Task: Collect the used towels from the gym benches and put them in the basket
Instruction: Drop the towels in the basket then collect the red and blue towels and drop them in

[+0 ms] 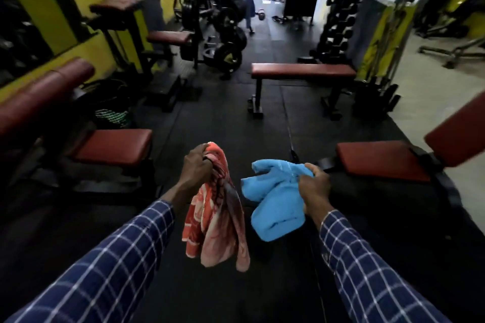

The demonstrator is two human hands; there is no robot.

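The left hand [195, 165] is squeezing the top of an orange towel [217, 215], which is hanging down over the black floor [223, 123]. The right hand [313, 186] is gripping a bunched blue towel [273, 196] just beside it, between two red benches.

Orange patterned towel [216, 207], plain blue towel [275, 196], navy checked sleeves [105, 265].

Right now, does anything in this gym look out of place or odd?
Nothing stands out. The left hand holds an orange patterned towel and the right hand holds a blue towel, both hanging freely. The flat bench ahead stands upright with no towel on it.
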